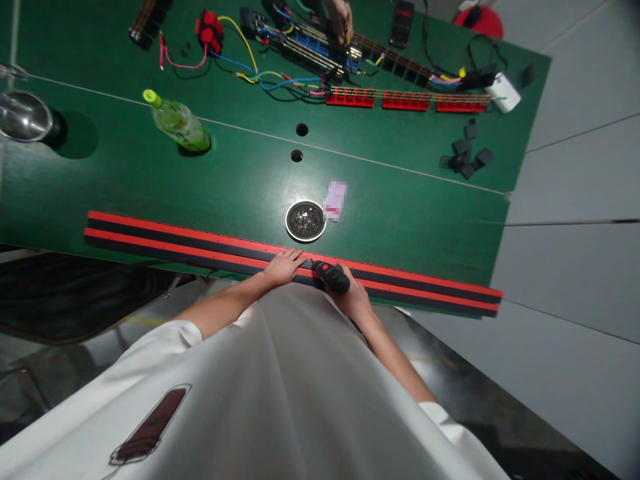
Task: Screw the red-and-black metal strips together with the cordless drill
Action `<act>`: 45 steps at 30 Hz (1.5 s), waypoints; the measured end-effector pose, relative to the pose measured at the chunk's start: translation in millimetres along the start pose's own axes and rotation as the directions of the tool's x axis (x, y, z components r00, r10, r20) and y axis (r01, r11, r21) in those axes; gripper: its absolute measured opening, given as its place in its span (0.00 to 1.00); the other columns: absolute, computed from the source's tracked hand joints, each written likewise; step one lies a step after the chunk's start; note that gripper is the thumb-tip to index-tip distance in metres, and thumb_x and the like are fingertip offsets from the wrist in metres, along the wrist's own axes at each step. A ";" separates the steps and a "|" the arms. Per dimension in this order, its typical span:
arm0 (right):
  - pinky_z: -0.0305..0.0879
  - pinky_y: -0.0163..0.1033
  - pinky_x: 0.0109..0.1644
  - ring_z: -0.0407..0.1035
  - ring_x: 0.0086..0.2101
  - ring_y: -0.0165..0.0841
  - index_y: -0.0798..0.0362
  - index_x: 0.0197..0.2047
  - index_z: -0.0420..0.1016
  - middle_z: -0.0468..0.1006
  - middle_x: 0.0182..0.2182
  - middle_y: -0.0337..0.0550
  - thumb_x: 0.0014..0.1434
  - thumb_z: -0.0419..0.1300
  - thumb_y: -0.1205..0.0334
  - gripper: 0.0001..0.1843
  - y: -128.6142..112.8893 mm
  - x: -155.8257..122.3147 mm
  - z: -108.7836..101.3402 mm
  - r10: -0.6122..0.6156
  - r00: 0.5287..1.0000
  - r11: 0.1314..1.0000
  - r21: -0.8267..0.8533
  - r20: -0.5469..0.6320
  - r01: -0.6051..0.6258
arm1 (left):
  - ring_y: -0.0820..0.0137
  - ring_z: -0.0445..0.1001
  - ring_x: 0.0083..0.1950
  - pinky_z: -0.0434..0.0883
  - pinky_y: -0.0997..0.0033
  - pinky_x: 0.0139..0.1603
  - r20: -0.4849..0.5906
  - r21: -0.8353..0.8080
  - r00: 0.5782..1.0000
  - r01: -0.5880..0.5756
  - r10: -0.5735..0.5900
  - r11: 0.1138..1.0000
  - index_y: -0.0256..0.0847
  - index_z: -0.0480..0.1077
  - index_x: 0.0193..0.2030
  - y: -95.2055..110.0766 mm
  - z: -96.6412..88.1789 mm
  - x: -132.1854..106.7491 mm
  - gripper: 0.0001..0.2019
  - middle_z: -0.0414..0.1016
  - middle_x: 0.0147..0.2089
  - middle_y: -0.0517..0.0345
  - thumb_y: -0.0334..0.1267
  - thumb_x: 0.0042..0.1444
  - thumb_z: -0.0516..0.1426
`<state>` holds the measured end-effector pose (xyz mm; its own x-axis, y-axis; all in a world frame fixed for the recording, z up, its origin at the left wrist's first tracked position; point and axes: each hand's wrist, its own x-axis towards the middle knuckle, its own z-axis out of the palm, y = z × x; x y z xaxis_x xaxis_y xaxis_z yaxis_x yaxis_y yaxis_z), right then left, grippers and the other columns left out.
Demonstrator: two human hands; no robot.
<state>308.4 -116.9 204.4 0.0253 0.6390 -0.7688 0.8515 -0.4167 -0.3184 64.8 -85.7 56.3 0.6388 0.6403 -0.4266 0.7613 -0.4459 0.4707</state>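
A long bar with red and black stripes lies along the near edge of the green table. My left hand rests flat on it near the middle, fingers stretched out. Just to the right, my right hand is wrapped around a black power screwdriver with a red mark. Its tip points left at the bar, close to my left fingertips; whether it touches is too small to tell. Beyond the bar, a round dish holds small shiny pieces, with a blurred pinkish packet beside it.
A green bottle and a metal bowl stand at left. Across the table, another person's hand is among wired strips. Red segments and small black pieces lie right. Two holes pierce the tabletop.
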 end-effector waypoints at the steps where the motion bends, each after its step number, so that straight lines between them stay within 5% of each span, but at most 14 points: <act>1: 0.72 0.48 0.58 0.78 0.58 0.52 0.44 0.77 0.57 0.83 0.58 0.53 0.66 0.66 0.54 0.40 -0.4 0.2 -0.3 -0.003 1.000 1.000 -0.007 0.007 0.004 | 0.50 0.62 0.75 0.66 0.45 0.71 0.001 -0.001 1.000 0.000 0.000 1.000 0.43 0.67 0.73 0.0 0.2 0.0 0.27 0.63 0.77 0.41 0.34 0.68 0.52; 45: 0.74 0.45 0.55 0.81 0.54 0.50 0.41 0.65 0.77 0.86 0.54 0.47 0.65 0.65 0.54 0.25 -5.9 6.7 -5.2 -0.051 0.999 0.995 -0.087 -0.003 0.051 | 0.53 0.61 0.76 0.64 0.47 0.73 -0.048 -0.009 0.999 0.001 -0.001 1.000 0.45 0.66 0.74 -1.4 8.9 -2.8 0.28 0.62 0.78 0.42 0.34 0.68 0.52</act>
<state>306.3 -106.8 204.0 -0.0167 0.6618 -0.7495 0.8939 -0.3259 -0.3077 62.9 -92.4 50.0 0.6317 0.6703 -0.3893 0.7608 -0.4401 0.4769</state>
